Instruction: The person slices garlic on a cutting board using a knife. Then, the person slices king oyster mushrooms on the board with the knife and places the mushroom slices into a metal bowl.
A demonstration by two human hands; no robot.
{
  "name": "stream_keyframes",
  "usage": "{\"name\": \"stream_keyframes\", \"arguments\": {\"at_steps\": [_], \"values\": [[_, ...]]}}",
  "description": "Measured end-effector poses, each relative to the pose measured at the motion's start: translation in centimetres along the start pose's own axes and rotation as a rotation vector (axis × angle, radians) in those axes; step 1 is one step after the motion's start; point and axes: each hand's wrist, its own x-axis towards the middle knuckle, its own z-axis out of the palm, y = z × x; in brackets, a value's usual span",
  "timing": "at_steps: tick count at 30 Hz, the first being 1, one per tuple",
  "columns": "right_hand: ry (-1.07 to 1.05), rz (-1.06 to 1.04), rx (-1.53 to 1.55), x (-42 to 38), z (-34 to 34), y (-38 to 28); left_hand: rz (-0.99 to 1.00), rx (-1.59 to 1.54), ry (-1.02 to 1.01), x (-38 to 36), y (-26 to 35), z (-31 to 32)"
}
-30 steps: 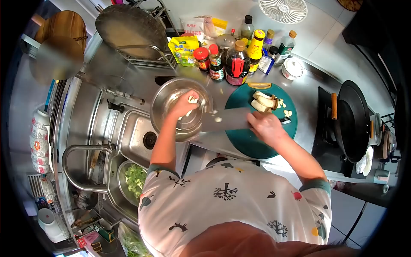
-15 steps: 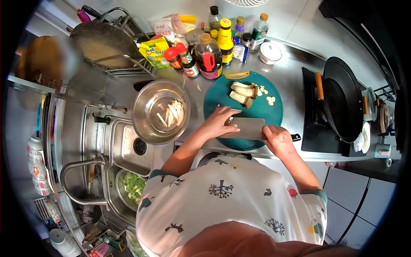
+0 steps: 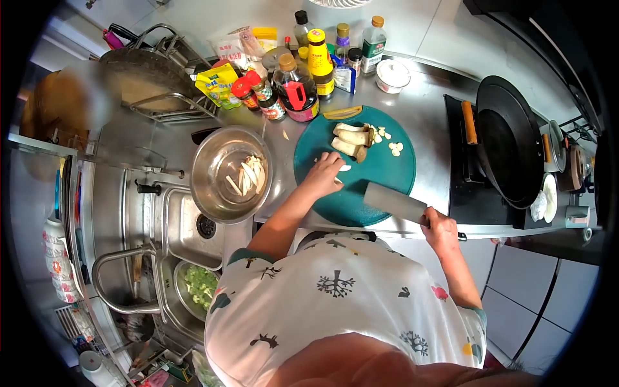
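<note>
My right hand (image 3: pixel 441 231) is wrapped round the handle of a cleaver (image 3: pixel 394 202); its wide blade points left over the front right part of the round green cutting board (image 3: pixel 401 164). On the board's left side, my left hand (image 3: pixel 322 176) bends its fingers down over small pale pieces, and what they grip is mostly hidden. A white slice (image 3: pixel 345 168) shows beside its fingertips. Behind that hand lie king oyster mushroom pieces (image 3: pixel 349 147). Several garlic cloves (image 3: pixel 394 149) are to their right. A yellow-handled peeler (image 3: pixel 343 113) rests at the board's back edge.
Left of the board stands a steel bowl (image 3: pixel 209 187) with pale mushroom strips. Sauce bottles (image 3: pixel 320 68) and a lidded white bowl (image 3: pixel 393 76) line the back. A wok (image 3: pixel 509 148) sits on the stove at right. Chopped greens (image 3: pixel 200 284) are in the sink at left.
The cleaver has swung away from my left hand, to the right and nearer my body, with my right hand. My left hand has shifted slightly left across the board. The whole view has shifted a little.
</note>
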Motion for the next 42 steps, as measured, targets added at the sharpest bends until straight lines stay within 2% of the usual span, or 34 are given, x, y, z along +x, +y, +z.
{"name": "stream_keyframes", "arguments": {"at_steps": [1, 3, 5, 6, 9, 10, 13, 15, 16, 17, 19, 21, 22, 23, 25, 26, 27, 28, 30, 31, 33, 36, 37, 39, 41, 42], "values": [[-0.004, 0.0, 0.001, -0.2, 0.3, 0.4, -0.012, 0.042, -0.174, -0.1, 0.3, -0.3], [0.037, 0.172, 0.003, -0.5, 1.1, 1.3, 0.021, 0.024, -0.179, -0.6, -0.5, 0.1], [0.042, 0.2, 0.024, -0.7, 2.0, 1.7, -0.034, 0.054, -0.308, -1.5, -0.8, 0.7], [0.041, 0.24, 0.025, -0.9, 2.7, 2.0, 0.004, 0.108, -0.294, -2.0, -0.6, 1.2], [0.015, 0.245, 0.045, -1.0, 4.0, 1.8, 0.043, 0.181, -0.089, -3.0, -0.4, 3.5], [0.013, 0.245, 0.072, -1.0, 4.7, 1.9, 0.031, 0.191, -0.079, -3.3, -0.9, 3.8], [-0.007, 0.279, 0.112, -0.8, 5.8, 1.9, -0.023, 0.021, -0.016, -3.8, -1.2, 2.4], [-0.032, 0.323, 0.119, -1.0, 5.8, 1.8, -0.232, -0.269, 0.257, -4.5, 0.2, -2.5], [-0.051, 0.332, 0.123, -1.1, 5.9, 1.8, -0.27, -0.152, 0.434, -5.0, 1.1, -5.5], [-0.054, 0.327, 0.115, -1.1, 5.7, 1.6, -0.234, -0.117, 0.597, -6.0, -0.6, -6.9], [-0.056, 0.343, 0.137, -1.2, 5.8, 1.3, -0.436, 0.145, 0.583, -7.9, -2.2, -10.5], [-0.053, 0.345, 0.146, -1.3, 6.1, 1.4, -0.499, 0.347, 0.431, -9.2, -3.0, -11.8], [-0.055, 0.337, 0.155, -1.4, 6.2, 1.5, -0.576, 0.566, 0.277, -9.1, -2.3, -11.6], [-0.047, 0.348, 0.154, -1.5, 6.3, 1.6, -0.564, 0.563, 0.274, -8.1, -1.4, -11.2], [-0.012, 0.309, 0.162, -1.5, 6.4, 1.5, -0.305, 0.645, 0.42, -5.4, 0.3, -9.5], [-0.015, 0.292, 0.145, -1.5, 6.2, 1.4, -0.166, 0.465, 0.474, -3.6, 0.8, -8.1], [-0.013, 0.298, 0.141, -1.5, 6.2, 1.4, -0.075, 0.468, 0.411, -1.8, 0.8, -6.5], [-0.017, 0.301, 0.131, -1.5, 6.2, 1.4, -0.025, 0.434, 0.38, 0.2, 2.9, -5.9], [-0.014, 0.297, 0.124, -1.5, 6.2, 1.2, 0.098, 0.217, 0.353, 4.3, 2.9, -2.9], [-0.012, 0.3, 0.122, -1.5, 6.2, 1.2, 0.149, 0.215, 0.257, 5.9, 3.1, -2.1], [-0.021, 0.31, 0.126, -1.4, 6.2, 1.1, 0.174, 0.215, 0.215, 8.2, 1.9, -0.1], [0.021, 0.305, 0.145, -1.5, 6.5, 1.1, 0.052, 0.3, 0.005, 10.2, 1.4, 0.1], [0.021, 0.313, 0.147, -1.5, 6.4, 1.1, 0.056, 0.299, -0.001, 10.0, 0.8, 0.2], [0.048, 0.304, 0.171, -1.6, 5.8, 0.9, -0.2, -0.381, 0.028, 9.4, -0.5, -0.3], [0.03, 0.348, 0.215, -1.7, 4.9, 0.0, -0.229, -0.471, 0.038, 6.4, -0.1, -1.6], [0.012, 0.385, 0.252, -1.7, 4.4, -0.5, -0.349, -0.861, 0.161, 4.4, 0.6, -1.9]]}}
